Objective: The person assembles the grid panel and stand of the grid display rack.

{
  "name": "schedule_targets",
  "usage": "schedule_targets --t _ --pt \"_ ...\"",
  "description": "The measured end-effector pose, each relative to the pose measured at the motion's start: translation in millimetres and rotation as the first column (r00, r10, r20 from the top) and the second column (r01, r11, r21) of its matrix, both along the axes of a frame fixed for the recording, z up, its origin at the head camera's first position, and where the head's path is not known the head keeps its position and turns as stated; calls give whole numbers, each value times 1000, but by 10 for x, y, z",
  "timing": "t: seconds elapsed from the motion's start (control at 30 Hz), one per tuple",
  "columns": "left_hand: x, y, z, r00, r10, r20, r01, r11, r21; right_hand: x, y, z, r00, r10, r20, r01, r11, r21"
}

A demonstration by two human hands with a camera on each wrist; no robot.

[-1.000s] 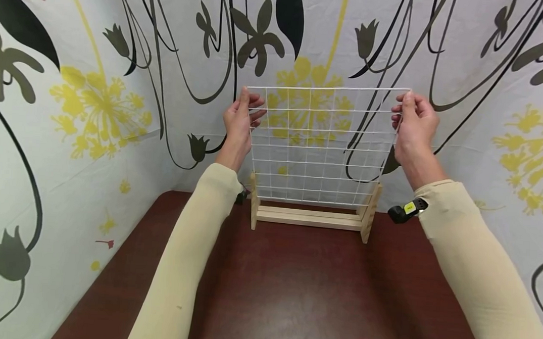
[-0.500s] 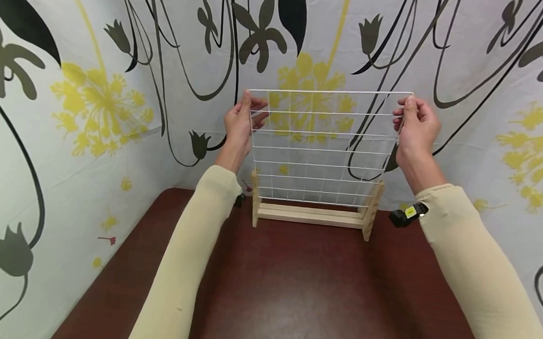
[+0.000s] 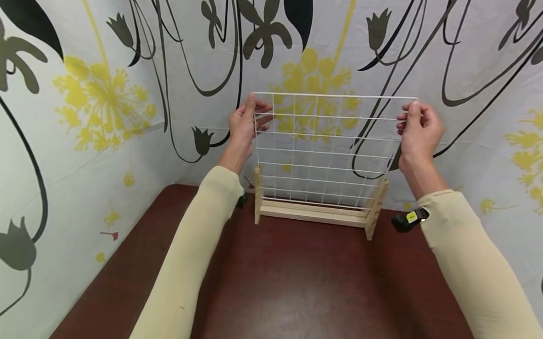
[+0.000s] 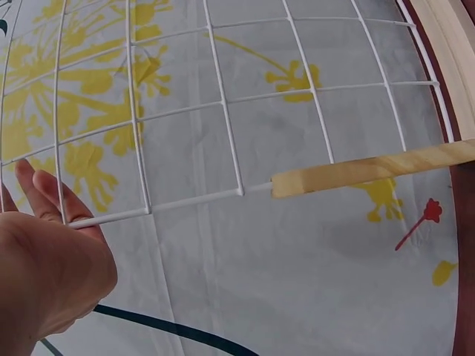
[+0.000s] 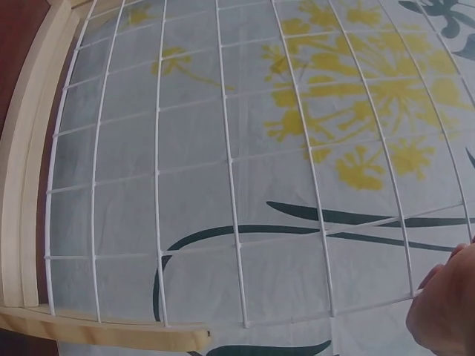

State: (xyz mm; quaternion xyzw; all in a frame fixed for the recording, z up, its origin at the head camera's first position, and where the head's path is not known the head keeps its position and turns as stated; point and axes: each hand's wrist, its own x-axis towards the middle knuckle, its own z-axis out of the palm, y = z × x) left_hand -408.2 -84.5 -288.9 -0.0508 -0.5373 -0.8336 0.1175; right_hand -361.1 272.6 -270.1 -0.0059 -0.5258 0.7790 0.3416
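A white wire grid panel (image 3: 322, 152) stands upright between the two end posts of a low wooden stand (image 3: 312, 213). Its bottom wire is just above or behind the stand's long bar; whether they touch, I cannot tell. My left hand (image 3: 242, 130) holds the panel's upper left edge, thumb in front and fingers behind the wires. At the upper right corner, my right hand (image 3: 420, 135) pinches the frame with the thumb near the top wire. In the left wrist view, a wooden post (image 4: 371, 169) overlaps the panel's side wire. Only part of the right hand (image 5: 445, 304) shows in the right wrist view.
The stand is on a dark red-brown table (image 3: 289, 291), close to its back edge. A pale cloth with flower prints (image 3: 203, 70) hangs directly behind and along the left. A black device (image 3: 408, 221) is strapped at the right wrist.
Both hands have lowered the wire grid panel a little, so its bottom wire is nearer the stand's bar. Their hold looks the same. The head view has shifted slightly.
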Motion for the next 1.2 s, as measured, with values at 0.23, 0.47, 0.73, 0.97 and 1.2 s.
schedule_targets --t 0.23,0.47,0.73,0.97,1.2 --pt "34 16 -50 1000 11 -29 -11 1000 -23 -1 16 -67 1000 -7 -6 7 1000 24" --pt "52 25 -67 1000 15 1 -15 997 -77 16 49 -99 1000 -16 -1 16 997 69" --pt "85 20 -206 999 22 31 -18 993 -113 58 92 -253 999 -34 38 27 984 178" --pt "101 -1 -305 1000 18 22 -15 991 -129 69 93 -344 999 -24 43 16 982 190" --pt "79 20 -305 1000 19 12 -17 989 -145 85 130 -374 1000 1 17 -3 987 163"
